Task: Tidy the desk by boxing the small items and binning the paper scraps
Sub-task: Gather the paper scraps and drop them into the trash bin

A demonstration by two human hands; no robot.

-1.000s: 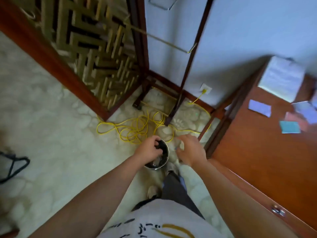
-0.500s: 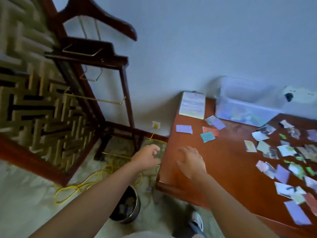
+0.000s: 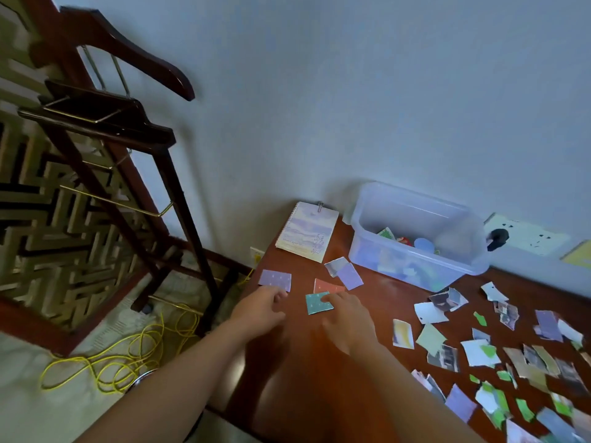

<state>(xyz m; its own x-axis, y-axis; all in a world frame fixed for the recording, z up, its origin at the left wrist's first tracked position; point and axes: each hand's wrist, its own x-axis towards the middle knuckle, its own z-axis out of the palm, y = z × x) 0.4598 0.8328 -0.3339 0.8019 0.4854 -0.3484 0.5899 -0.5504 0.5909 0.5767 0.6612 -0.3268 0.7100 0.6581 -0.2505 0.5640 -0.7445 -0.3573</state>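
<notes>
Small paper squares lie at the left end of the wooden desk (image 3: 377, 302): a purple one (image 3: 275, 279), a teal one (image 3: 315, 303), a red one (image 3: 327, 285) and a lilac one (image 3: 350, 276). My left hand (image 3: 260, 310) hovers just below the purple square, fingers loosely bent and holding nothing. My right hand (image 3: 347, 318) has its fingertips on the teal square's right edge. Several torn paper scraps (image 3: 479, 350) cover the desk's right side. A clear plastic box (image 3: 415, 266) with small items inside stands by the wall.
A spiral notebook (image 3: 307, 231) lies left of the box. The metal bin's rim (image 3: 140, 378) peeks out on the floor beside a yellow cable (image 3: 121, 356). A dark wooden valet stand (image 3: 128, 139) rises to the left of the desk.
The view swung up from the bin on the floor to the desk. Both hands left the bin and moved forward over the coloured squares at the desk's left end.
</notes>
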